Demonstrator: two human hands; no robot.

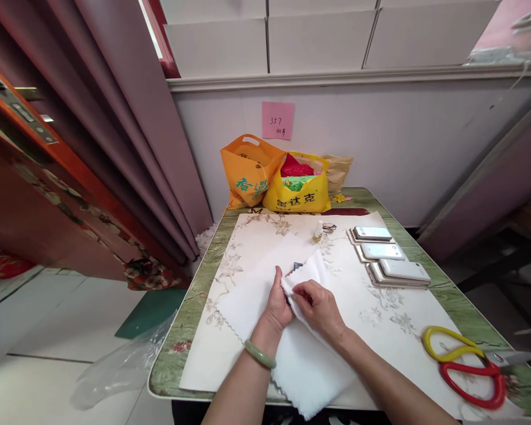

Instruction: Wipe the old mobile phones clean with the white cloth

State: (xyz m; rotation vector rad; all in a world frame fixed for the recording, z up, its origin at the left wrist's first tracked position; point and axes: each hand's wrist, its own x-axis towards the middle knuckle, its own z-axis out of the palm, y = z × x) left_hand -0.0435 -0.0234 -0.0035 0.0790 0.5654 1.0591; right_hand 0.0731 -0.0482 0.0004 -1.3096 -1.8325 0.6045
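Observation:
A white cloth [310, 366] with zigzag edges spreads across the near middle of the table, part of it raised between my hands. My left hand [278, 304], a green bangle on its wrist, is closed around a dark flat object under the cloth. Only a shiny corner of that dark flat object [297, 267] shows past the cloth's far edge; its kind is hidden. With fingers bent together, my right hand [316, 304] pinches the cloth against it. Just beyond stand a small white-capped bottle [318, 231] and thin dark-framed glasses [330, 228].
Stacked phones [383, 251] lie at right. Scissors [473, 366] with yellow and red handles rest at the near right edge. An orange bag [248, 171], a yellow bag [298, 198] and a brown paper bag [337, 171] stand at the back against the wall.

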